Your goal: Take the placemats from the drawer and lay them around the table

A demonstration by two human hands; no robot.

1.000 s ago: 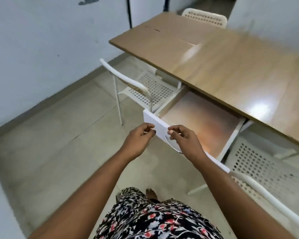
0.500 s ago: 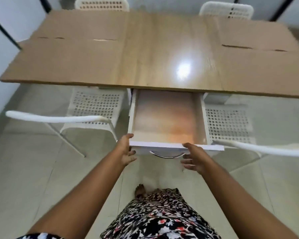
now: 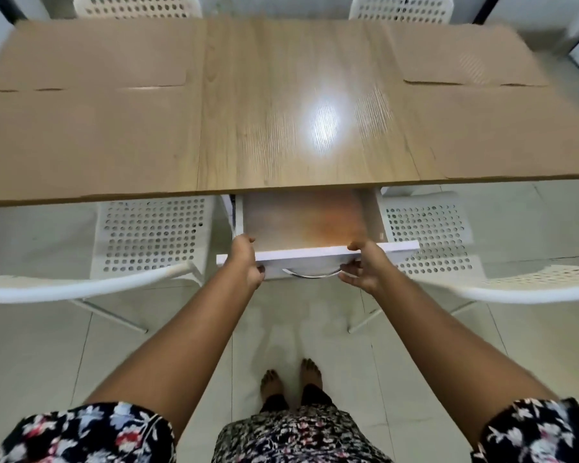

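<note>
Brown placemats lie on the wooden table (image 3: 288, 95): one at the far left (image 3: 91, 55), one at the near left (image 3: 81, 138), one at the far right (image 3: 465, 51) and one at the near right (image 3: 515, 135). The white drawer (image 3: 315, 253) sticks partly out from under the table's near edge, and the visible part of its brown bottom (image 3: 301, 218) is bare. My left hand (image 3: 246, 262) grips the left part of the drawer front. My right hand (image 3: 365, 265) grips the right part, beside the metal handle (image 3: 311, 274).
White perforated chairs stand either side of the drawer, one left (image 3: 147, 235) and one right (image 3: 432, 235), their backrests close to my arms. Two more chairs (image 3: 137, 6) (image 3: 401, 6) stand at the far side. My bare feet (image 3: 295, 382) are on the tiled floor.
My view has swung from the table's corner to face it squarely. Both hands have closed on the drawer front, and the drawer has slid further in under the table.
</note>
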